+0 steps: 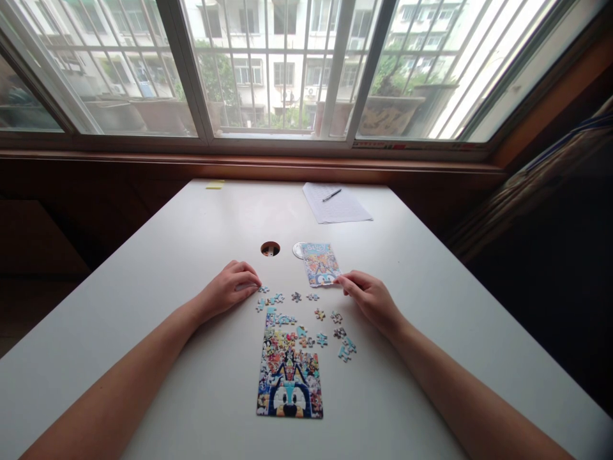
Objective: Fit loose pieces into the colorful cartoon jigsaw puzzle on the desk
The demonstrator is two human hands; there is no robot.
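A partly joined jigsaw puzzle [290, 383] lies on the white table, showing a blue dog's face low down and a crowd of colourful figures above it. Its upper right has a ragged edge. My left hand [234, 285] rests left of the loose pieces, fingers curled together, its fingertips at the edge of a small puzzle piece [264, 289]. Between thumb and fingers, my right hand [368, 295] pinches the lower right corner of a picture card [320, 262] with the same dog design. Several loose pieces lie between the hands, among them light blue ones [345, 352].
Beyond the card, a pen [332, 195] lies on sheets of paper [335, 211]. A round hole [271, 248] opens in the tabletop [191, 396], and a round disc [297, 250] shows partly behind the card. Yellow strips [215, 184] lie by the far edge. A barred window [282, 70] stands behind.
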